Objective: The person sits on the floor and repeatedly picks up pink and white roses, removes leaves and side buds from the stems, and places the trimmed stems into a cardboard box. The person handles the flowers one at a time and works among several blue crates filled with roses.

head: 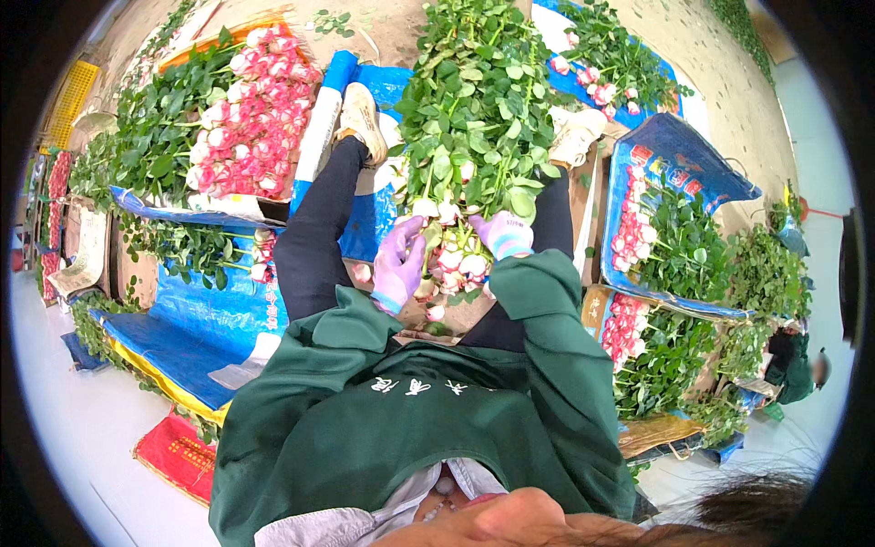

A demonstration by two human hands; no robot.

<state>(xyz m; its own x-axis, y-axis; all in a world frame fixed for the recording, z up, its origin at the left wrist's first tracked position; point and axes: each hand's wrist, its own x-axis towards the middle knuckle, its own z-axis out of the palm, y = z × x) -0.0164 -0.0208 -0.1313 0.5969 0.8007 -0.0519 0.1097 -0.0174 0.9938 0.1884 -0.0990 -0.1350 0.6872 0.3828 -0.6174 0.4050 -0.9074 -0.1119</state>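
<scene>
A large heap of cut roses with leafy stems [478, 102] lies between my legs, the stems pointing away from me. White blooms with pink edges [459, 263] cluster at its near end. My left hand [398, 263], in a lilac glove, is at the left of these blooms, fingers apart and curved beside a rose head [425, 207]. I see nothing held in it. At the right, my gloved right hand [504, 234] reaches in among stems and leaves just above the blooms. Leaves partly hide its fingers, so its grip is unclear.
Bundled pink-and-white roses [253, 123] lie at the upper left. A blue woven sheet [205, 308] is folded at the left. More roses [632, 225] rest in a blue wrap [683, 147] at the right. Farther right, another person [793, 369] is at the edge.
</scene>
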